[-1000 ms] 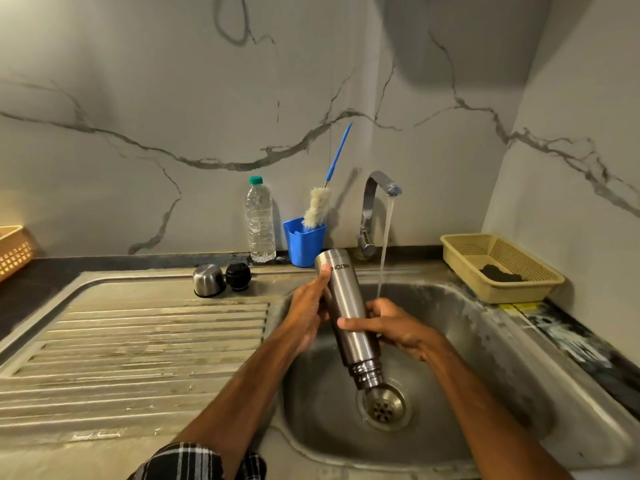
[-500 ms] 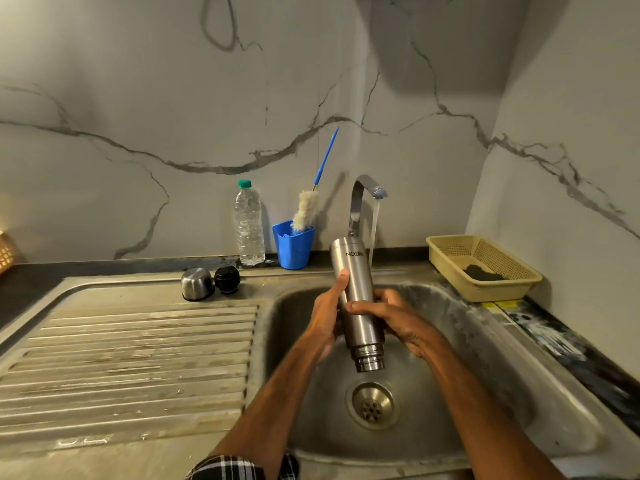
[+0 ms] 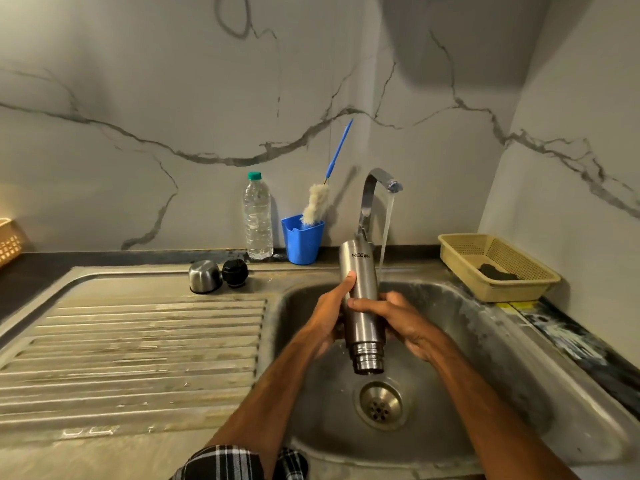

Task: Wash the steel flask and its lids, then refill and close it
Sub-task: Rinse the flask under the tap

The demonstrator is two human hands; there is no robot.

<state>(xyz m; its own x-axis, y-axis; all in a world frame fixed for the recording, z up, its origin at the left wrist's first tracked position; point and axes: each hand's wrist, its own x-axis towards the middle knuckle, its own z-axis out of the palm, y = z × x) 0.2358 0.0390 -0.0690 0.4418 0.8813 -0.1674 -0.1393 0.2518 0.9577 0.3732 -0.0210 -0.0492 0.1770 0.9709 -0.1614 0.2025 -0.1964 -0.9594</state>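
Raised and straightened over the last second, the steel flask (image 3: pixel 362 306) is being held mouth-down over the sink (image 3: pixel 519 393). Its threaded neck is now being kept clear above the drain (image 3: pixel 381 403), where before it was being tipped close to it.

Nearest of all, a checked sleeve (image 3: pixel 221 462) is being cut off by the bottom edge. Both grips are being kept closed round the flask's body. The thumb of the left hand (image 3: pixel 329 317) is being laid up along the side, and the thumb of the right hand (image 3: pixel 398 317) is being pressed across the front. The fingers of both are being hidden behind the steel.

For a clean result, the flask is probably best being kept fully inverted until it is drained. Wet steel is likely slippery, so neither grip should be loosened.

Nothing inside the flask is being shown, and any water leaving the mouth is too faint to be made out. The stream (image 3: pixel 386 233) is being poured just right of the flask's base; whether it is touching cannot be told.

Further back, the steel lid (image 3: pixel 205 277) and black lid (image 3: pixel 235 273) are being left side by side on the bench. Behind them the tap (image 3: pixel 372 192) is being left running. Something dark in the yellow basket (image 3: pixel 498 268) is not being shown clearly.
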